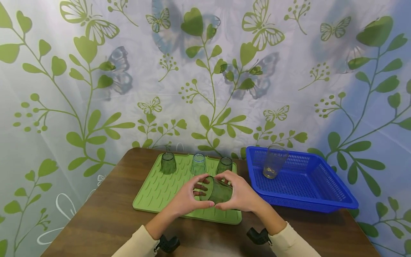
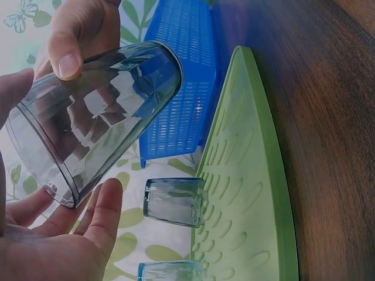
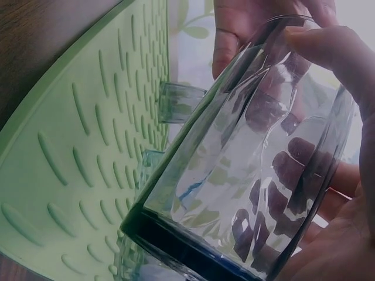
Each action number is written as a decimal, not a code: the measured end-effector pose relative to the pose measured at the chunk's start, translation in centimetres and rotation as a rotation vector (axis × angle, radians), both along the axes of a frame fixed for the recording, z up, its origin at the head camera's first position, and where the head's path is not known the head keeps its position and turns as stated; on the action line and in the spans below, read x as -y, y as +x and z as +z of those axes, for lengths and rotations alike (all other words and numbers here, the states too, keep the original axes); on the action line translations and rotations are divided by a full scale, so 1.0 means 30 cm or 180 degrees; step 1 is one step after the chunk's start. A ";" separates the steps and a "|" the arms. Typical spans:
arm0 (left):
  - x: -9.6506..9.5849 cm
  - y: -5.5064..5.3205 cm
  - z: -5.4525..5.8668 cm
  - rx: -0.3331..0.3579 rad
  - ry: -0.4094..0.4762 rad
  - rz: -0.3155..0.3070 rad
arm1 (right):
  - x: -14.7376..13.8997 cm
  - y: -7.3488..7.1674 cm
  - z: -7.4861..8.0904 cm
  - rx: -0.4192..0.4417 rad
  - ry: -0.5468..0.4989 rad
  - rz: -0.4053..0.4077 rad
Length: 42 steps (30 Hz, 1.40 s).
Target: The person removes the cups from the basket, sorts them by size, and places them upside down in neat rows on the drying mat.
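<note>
In the lower centre, left hand [image 1: 188, 197] and right hand [image 1: 241, 192] curl round a tilted glass [image 1: 221, 192], likely to steady it.

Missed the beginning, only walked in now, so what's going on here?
A person is holding a green-tinted glass, tipped over sideways, with the left hand and right hand both gripping it, off the green mat. Three other glasses stand on the mat: a dark green one, a bluish one and a third one at the right. A taller glass is in the blue basket.
</note>
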<state>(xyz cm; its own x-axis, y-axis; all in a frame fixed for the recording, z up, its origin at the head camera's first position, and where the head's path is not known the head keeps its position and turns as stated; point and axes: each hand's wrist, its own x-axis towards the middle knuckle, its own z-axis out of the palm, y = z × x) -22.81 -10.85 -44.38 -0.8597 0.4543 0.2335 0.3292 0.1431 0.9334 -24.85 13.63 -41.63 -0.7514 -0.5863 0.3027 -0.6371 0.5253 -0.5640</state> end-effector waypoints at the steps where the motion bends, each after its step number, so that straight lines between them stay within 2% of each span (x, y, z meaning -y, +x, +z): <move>1: -0.001 -0.001 -0.001 0.0000 0.0014 -0.0002 | 0.000 0.000 0.000 -0.0010 0.0010 0.0006; 13: -0.011 0.001 -0.011 -0.0001 0.0172 0.0136 | -0.007 0.004 0.001 -0.0166 -0.0002 0.0070; 26: 0.013 0.004 -0.024 -0.0073 0.0474 0.0134 | -0.068 0.004 0.021 -0.0249 -0.0220 -0.0085; 34: 0.024 0.010 -0.022 -0.0127 0.0575 0.0135 | -0.098 -0.011 -0.013 -0.0060 -0.0638 -0.0065; 42: 0.045 0.017 -0.027 -0.0112 0.0578 0.0177 | -0.120 -0.010 -0.054 0.0400 -0.1120 -0.0038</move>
<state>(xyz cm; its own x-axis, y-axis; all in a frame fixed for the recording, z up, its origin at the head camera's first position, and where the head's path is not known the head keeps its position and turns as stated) -22.30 -12.20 -45.19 -0.8721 0.3540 0.3378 0.3584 -0.0077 0.9335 -25.15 17.25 -43.24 -0.8017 -0.4538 0.3890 -0.5464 0.2925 -0.7848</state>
